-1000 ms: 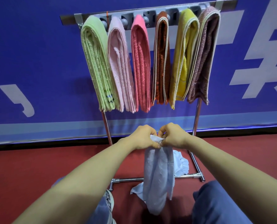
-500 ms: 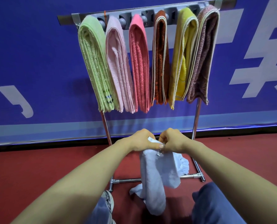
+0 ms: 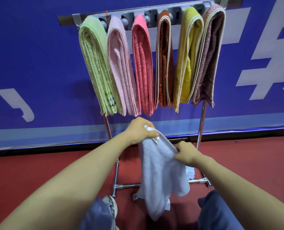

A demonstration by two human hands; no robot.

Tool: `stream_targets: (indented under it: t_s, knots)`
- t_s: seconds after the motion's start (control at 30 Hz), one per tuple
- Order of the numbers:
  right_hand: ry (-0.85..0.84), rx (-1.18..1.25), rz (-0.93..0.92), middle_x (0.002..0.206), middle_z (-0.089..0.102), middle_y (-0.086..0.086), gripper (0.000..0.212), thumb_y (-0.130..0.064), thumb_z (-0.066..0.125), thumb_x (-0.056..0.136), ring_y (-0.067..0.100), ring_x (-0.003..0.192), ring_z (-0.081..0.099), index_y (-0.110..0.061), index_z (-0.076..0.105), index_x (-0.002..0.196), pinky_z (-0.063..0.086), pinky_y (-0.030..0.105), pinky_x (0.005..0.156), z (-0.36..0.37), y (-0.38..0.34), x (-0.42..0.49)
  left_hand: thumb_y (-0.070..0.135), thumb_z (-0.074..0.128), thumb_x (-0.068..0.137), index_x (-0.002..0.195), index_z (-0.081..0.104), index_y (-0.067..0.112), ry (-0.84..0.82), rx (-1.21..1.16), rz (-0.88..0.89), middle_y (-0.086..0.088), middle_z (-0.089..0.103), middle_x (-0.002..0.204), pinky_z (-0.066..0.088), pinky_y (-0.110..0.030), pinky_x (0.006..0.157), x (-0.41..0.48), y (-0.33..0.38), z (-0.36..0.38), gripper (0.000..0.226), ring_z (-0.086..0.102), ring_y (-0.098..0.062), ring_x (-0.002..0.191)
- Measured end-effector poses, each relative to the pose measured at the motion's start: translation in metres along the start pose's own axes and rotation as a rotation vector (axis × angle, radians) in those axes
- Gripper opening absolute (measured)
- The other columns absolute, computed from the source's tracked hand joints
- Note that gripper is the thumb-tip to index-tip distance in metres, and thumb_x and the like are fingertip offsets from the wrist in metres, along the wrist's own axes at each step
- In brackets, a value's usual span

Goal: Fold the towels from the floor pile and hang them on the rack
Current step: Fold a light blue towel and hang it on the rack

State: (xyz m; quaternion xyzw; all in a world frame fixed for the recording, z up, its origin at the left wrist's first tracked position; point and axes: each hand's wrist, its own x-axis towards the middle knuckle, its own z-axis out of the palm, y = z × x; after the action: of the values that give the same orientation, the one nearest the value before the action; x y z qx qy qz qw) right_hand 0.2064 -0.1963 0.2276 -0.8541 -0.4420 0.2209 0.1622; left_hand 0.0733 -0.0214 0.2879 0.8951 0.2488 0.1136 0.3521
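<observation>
A pale blue towel hangs in front of me, below the rack. My left hand pinches its top corner, where a small white label shows. My right hand grips the towel's upper edge lower down and to the right, so the edge slopes between the hands. The towel's bottom hangs crumpled just above the floor. The metal rack stands behind it, with several folded towels draped over its arms: green, pale pink, coral, rust brown, yellow and mauve.
The rack's chrome legs and base bar rest on the red floor, right behind the hanging towel. A blue banner wall stands behind the rack. My knees in blue trousers and a shoe are at the bottom.
My hands, which held the towel's top close together, have moved apart. The left rose slightly with the corner; the right slid down and right along the edge, spreading the towel.
</observation>
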Motion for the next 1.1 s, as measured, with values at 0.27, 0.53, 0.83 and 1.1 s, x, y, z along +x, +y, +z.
stream_targets:
  t_s: [0.27, 0.53, 0.83, 1.1]
  knots:
    - [0.119, 0.105, 0.164, 0.057, 0.047, 0.002, 0.035, -0.024, 0.068, 0.086, 0.018, 0.059, 0.044, -0.014, 0.054, 0.056, 0.031, 0.026, 0.048, -0.029, 0.035, -0.001, 0.032, 0.082, 0.078, 0.066, 0.073, 0.03, 0.058, 0.191, -0.125, 0.01, 0.071, 0.07, 0.05, -0.03, 0.07, 0.003, -0.038, -0.042, 0.015, 0.066, -0.012, 0.077]
    - [1.1, -0.029, -0.192, 0.068, 0.046, 0.016, 0.025, -0.033, 0.046, 0.102, 0.036, 0.061, 0.038, -0.009, 0.047, 0.095, 0.028, 0.039, 0.056, -0.142, -0.03, 0.004, 0.028, 0.061, 0.092, 0.084, 0.06, 0.02, 0.865, 0.169, 0.102, -0.006, 0.063, 0.088, 0.035, -0.034, 0.065, 0.019, 0.035, -0.085, 0.012, 0.054, -0.026, 0.079]
    - [0.198, -0.526, 0.074, 0.099, 0.062, 0.021, 0.01, -0.014, 0.048, 0.095, 0.042, 0.095, 0.061, -0.006, 0.052, 0.099, 0.046, 0.039, 0.076, -0.114, 0.014, 0.001, 0.037, 0.066, 0.088, 0.076, 0.06, 0.024, 0.063, 0.63, -0.069, -0.004, 0.067, 0.087, 0.044, -0.035, 0.066, -0.003, -0.006, -0.084, 0.018, 0.064, -0.03, 0.088]
    - [0.629, -0.29, 0.04, 0.08, 0.046, 0.018, 0.012, -0.011, 0.042, 0.097, 0.036, 0.072, 0.044, -0.011, 0.03, 0.095, 0.039, 0.042, 0.063, -0.145, -0.008, -0.009, 0.031, 0.064, 0.09, 0.07, 0.05, 0.022, 0.317, 0.401, -0.009, -0.007, 0.061, 0.076, 0.042, -0.037, 0.063, 0.011, 0.012, -0.098, 0.026, 0.058, -0.034, 0.078]
